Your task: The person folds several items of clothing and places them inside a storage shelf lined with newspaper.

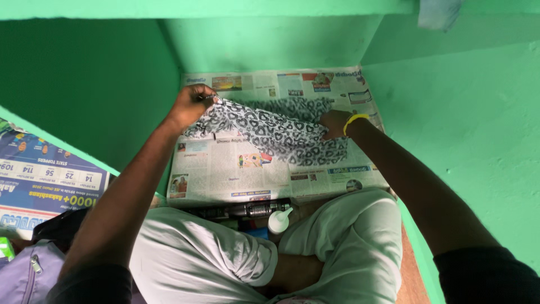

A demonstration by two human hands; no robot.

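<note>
While both hands pinch, patterned cloth [270, 130] between left grip [194, 104], right grip [333, 124]

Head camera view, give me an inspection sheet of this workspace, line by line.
Surface: newspaper sheets line a green alcove floor.
Job's things: black-and-white heart-print cloth lies spread across the newspaper.
Clutter: black torch and white bottle at the near edge, by the person's knees.
Grippers: left hand pinches the cloth's left corner; right hand, with a yellow wristband, grips its right side.
Cables: nothing seen.
Surroundings: green walls; lilac bag and a printed blue poster at left.
</note>
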